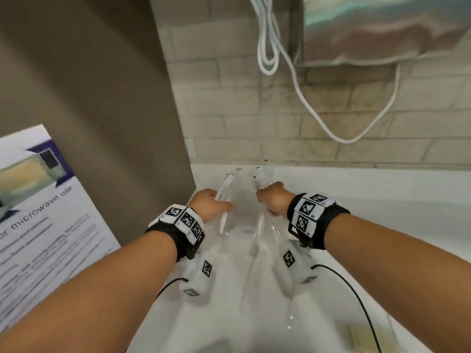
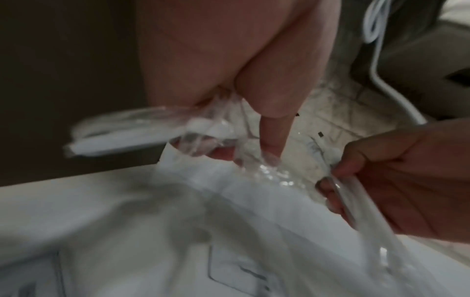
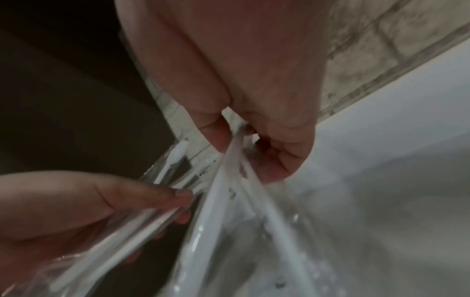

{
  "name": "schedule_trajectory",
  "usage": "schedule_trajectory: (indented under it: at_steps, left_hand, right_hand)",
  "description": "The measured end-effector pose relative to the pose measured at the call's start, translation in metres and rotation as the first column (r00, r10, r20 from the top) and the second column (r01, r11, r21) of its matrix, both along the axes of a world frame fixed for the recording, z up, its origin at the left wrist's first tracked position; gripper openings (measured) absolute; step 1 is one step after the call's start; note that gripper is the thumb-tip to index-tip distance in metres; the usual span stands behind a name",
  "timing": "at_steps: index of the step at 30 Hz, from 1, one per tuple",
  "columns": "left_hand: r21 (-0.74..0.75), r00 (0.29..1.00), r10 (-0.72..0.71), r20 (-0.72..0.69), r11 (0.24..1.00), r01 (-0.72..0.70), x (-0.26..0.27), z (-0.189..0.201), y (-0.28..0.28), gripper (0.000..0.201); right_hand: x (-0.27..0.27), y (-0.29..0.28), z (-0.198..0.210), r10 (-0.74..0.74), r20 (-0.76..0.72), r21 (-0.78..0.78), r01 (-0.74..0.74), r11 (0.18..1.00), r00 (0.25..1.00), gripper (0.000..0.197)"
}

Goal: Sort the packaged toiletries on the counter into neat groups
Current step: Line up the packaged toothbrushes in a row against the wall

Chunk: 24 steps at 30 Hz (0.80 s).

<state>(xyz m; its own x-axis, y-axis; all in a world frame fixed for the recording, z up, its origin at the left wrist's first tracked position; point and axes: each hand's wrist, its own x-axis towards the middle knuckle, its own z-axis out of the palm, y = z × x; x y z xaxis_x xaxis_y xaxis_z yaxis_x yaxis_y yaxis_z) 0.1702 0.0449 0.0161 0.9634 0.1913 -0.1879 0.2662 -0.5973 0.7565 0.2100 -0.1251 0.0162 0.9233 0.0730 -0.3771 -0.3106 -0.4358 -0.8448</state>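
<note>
Above the white surface, near the tiled wall, the left hand pinches a clear-wrapped white toothbrush; the right hand grips another clear packet holding slim white sticks.

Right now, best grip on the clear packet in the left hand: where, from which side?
Pinch the clear packet mid-length across its flat faces, where the left hand holds it, coming from the left. It is long, thin and floppy, with a stiff white stick inside.

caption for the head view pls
Left hand and right hand each hold a clear toothbrush packet above the white counter.
</note>
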Motion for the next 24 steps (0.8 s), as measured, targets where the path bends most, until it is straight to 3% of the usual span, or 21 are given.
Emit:
schedule_trajectory:
  at_steps: [3,6,10,14,19,24]
  left_hand:
    - [0.098,0.995,-0.004,-0.097,0.995,0.013,0.029,-0.011,0.022,0.045]
    - [0.146,0.984,0.017,-0.176,0.989,0.009,0.058,-0.029,0.041,0.073]
    - [0.230,0.969,0.041,-0.243,0.973,0.016,0.088,-0.048,0.058,0.083]
    - [0.229,0.969,0.016,-0.247,0.973,0.042,0.100,-0.069,0.061,0.077]
    - [0.071,0.973,-0.074,-0.221,0.993,0.092,0.103,-0.083,0.052,0.032]
    - [-0.005,0.965,-0.128,-0.229,0.991,0.131,0.101,-0.087,0.040,0.034]
  right_hand:
    - [0.026,0.033,-0.010,0.021,-0.056,0.052,-0.018,0.998,0.998,0.023]
    - [0.051,0.055,-0.024,0.031,-0.095,0.044,-0.027,0.999,0.995,0.024]
    - [0.072,0.075,-0.045,-0.007,-0.130,0.000,0.007,1.000,0.992,0.021]
    - [0.072,0.084,-0.068,0.047,-0.153,-0.221,-0.081,0.972,0.987,0.037]
    - [0.068,0.074,-0.073,0.067,-0.155,-0.243,-0.104,0.964,0.986,0.032]
    - [0.063,0.054,-0.074,0.044,-0.173,-0.304,-0.096,0.948,0.984,0.027]
